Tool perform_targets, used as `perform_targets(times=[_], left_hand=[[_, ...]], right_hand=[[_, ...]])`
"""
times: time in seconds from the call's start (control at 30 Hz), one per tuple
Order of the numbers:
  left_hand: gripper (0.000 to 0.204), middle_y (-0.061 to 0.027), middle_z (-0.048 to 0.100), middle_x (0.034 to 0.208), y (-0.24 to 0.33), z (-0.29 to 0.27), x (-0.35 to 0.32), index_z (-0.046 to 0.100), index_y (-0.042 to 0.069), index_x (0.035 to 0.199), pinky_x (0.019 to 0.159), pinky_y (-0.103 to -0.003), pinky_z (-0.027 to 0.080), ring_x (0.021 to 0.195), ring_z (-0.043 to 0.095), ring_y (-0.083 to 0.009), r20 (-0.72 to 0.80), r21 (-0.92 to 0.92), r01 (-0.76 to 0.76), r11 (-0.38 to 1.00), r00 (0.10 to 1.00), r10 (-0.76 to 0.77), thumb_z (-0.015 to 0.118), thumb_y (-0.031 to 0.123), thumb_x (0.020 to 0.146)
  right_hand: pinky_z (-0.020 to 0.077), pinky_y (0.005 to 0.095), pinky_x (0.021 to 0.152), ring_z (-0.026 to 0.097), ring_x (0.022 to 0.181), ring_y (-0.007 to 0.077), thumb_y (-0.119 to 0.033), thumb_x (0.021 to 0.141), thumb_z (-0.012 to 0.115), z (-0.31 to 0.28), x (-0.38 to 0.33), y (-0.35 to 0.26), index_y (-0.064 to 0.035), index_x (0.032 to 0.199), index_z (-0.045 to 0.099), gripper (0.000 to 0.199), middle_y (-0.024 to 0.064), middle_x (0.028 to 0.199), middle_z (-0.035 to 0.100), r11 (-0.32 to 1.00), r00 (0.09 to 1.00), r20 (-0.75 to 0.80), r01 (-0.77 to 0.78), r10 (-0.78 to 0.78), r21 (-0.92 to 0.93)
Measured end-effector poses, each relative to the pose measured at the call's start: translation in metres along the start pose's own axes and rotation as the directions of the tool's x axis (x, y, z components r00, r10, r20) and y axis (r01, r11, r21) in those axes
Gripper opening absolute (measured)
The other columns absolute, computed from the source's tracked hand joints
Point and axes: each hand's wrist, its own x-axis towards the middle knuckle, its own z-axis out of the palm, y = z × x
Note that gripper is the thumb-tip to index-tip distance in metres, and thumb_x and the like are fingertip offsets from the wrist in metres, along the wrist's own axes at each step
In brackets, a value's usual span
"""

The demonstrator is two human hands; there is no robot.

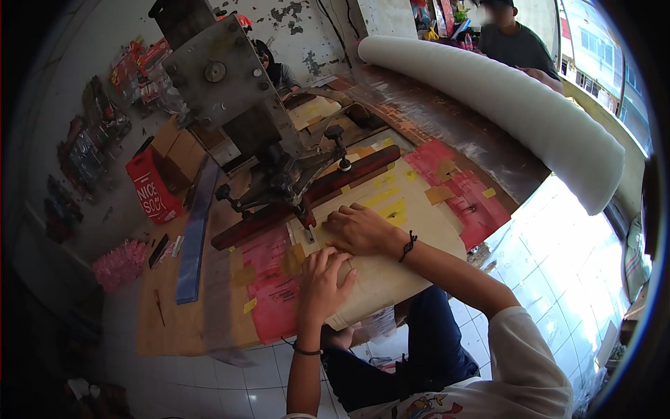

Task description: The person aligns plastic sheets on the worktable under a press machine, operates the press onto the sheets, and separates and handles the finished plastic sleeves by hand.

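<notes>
The person's two hands worked close together over a pale sheet [422, 216] that lay flat on the wooden worktop [183, 327], directly in front of a heavy grey machine [223, 70]. The left grip [324, 279] lay palm down at the sheet's near left part, its thumb spread away from the fingers, open and closed round nothing visible. The right grip [359, 229] rested farther forward, also palm down, its fingers bent and their tips on the sheet just beside the machine's small metal tip [310, 234]; whether they pinched anything could not be told. A dark braided bracelet [409, 246] circled the right wrist. Above the sheet, a long dark red bar [377, 165] crossed at a slant beneath the machine's head. Strips of yellow tape [394, 211] marked the sheet, and red printed pieces flanked it, one red piece [271, 286] on the left and another red piece [481, 213] on the right. Farther left lay a long blue strip [194, 244], with a thin tool [159, 307] near it. A red bag [149, 190] stood beside an open cardboard box [183, 150], and a pink heap [120, 265] sat at the left. Beyond, a thick white roll [502, 115] stretched across a second, brown worktop, its near end overhanging, with a person in a dark shirt [518, 50] behind it.
</notes>
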Motion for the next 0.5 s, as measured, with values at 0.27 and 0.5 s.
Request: perform_targets(times=[0.27, 0.5], left_hand=[[0.032, -0.011, 0.06, 0.125, 0.004, -0.0033, 0.001, 0.071, 0.009, 0.117, 0.108, -0.046, 0.042, 0.123, 0.053, -0.0345, 0.002, -0.009, 0.026, 1.0, 1.0, -0.026, 0.075, 0.026, 0.09], [0.032, -0.0117, 0.06, 0.126, 0.002, -0.0015, 0.0012, 0.07, 0.007, 0.116, 0.108, -0.047, 0.042, 0.123, 0.053, -0.0348, -0.016, -0.004, 0.019, 1.0, 1.0, -0.019, 0.075, 0.025, 0.089]], right_hand=[[0.0438, 0.0436, 0.098, 0.06, 0.112, 0.0311, -0.05, 0.104, 0.051, 0.0015, -0.0009, -0.004, -0.0168, 0.132, 0.07, 0.048, 0.0121, 0.122, 0.063, 0.993, 0.998, -0.06, -0.01, 0.003, -0.114], [0.0446, 0.043, 0.098, 0.059, 0.112, 0.0276, -0.05, 0.101, 0.056, 0.0063, 0.0021, -0.0059, -0.0261, 0.141, 0.065, 0.047, 0.0078, 0.117, 0.06, 0.979, 0.999, -0.047, -0.025, 0.015, -0.204]])
